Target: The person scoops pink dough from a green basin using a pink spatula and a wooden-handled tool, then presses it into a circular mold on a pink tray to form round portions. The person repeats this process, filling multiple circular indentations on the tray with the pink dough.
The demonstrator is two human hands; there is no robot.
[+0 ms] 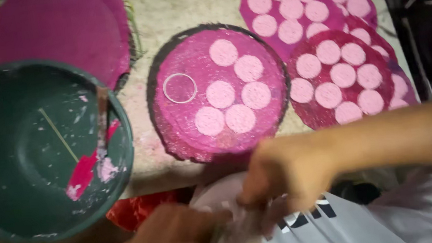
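Down at six o'clock, our left hand (pixel 171 231) and right hand (pixel 284 175) meet on a blurred pale bundle (pixel 237 230); we cannot tell whether either one grips it. At twelve o'clock from them lies a round pink mat (pixel 184 124) bearing pale discs (pixel 240 118) and a thin ring (pixel 179 88), while a green basin (pixel 19 156) with a red scraper (pixel 81 176) sits at nine o'clock.

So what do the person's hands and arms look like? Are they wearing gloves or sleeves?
No gloves: both the left hand and the right hand are bare, with no rings or watch that the blurred picture shows. The right forearm is bare too, with no sleeve on the part in view. Below the arms there is a white garment with dark print.
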